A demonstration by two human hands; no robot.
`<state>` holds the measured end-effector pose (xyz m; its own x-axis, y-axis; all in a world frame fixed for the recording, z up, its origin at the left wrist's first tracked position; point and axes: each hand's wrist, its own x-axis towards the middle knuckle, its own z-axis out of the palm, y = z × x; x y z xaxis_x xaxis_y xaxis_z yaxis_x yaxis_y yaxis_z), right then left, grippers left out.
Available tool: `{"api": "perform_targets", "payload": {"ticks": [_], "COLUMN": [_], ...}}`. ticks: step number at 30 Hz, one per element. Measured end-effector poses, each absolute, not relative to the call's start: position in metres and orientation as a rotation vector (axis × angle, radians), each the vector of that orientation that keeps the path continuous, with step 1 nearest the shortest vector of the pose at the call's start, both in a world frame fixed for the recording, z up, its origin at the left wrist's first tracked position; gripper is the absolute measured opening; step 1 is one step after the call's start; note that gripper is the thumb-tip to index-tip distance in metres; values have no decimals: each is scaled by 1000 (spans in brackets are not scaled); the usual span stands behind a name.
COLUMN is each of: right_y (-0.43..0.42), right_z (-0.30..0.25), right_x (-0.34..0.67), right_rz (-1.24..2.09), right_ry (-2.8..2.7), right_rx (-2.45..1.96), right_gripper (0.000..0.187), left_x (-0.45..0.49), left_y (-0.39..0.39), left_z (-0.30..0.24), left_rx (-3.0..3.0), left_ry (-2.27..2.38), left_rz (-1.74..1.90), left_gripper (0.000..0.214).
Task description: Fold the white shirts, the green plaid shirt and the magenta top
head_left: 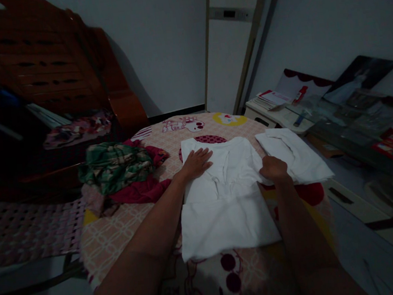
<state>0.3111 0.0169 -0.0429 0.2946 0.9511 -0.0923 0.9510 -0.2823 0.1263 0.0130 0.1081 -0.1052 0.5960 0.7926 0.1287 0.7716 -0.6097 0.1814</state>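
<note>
A white shirt (231,219) lies partly folded on the round table, its lower part turned up over itself and its neck end away from me. My left hand (197,162) rests flat on the shirt's upper left, fingers stretched out. At the shirt's right edge, my right hand (273,167) is closed with the cloth at its fingers. Just beyond that hand sits a folded white garment (295,155). A heap of crumpled clothes with a green plaid piece (117,166) and a dark red piece (141,191) lies on the left.
The table has a patterned cloth (121,236). A woven chair (31,228) stands close on the left, with a wooden bench (41,65) behind it. On the right are a glass-topped cabinet (351,134) with clutter and papers (271,98). A tall white cabinet-like unit (228,54) stands at the back.
</note>
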Motion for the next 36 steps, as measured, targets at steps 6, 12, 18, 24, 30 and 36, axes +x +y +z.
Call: {"api": "perform_targets", "payload": {"ticks": [6,12,18,24,30,36], "right_y": [21,36,70,100,114,125], "right_z": [-42,-23,-12,-23,-36,-55], "right_x": [319,311,271,251,291,314], "right_rz": [-109,-560,-1893,-2368,-1527,-792], "right_ry": [1807,2200,2183,2540,2345,2231], "right_rx": [2434,2829,2954,2427,3259,3087], "right_gripper": [31,8,37,45,26,43], "left_x": [14,14,30,57,61,63], "left_y": [108,105,101,82,84,95], "left_z": [-104,-99,-82,-77,-90,-96], "left_rx": [2710,2618,2105,1268,1212,1481], "left_ry": [1321,1298,1104,837,1061,1148], "left_rz": [293,357,863,859,960,997], "left_gripper": [55,52,43,83,85,52]}}
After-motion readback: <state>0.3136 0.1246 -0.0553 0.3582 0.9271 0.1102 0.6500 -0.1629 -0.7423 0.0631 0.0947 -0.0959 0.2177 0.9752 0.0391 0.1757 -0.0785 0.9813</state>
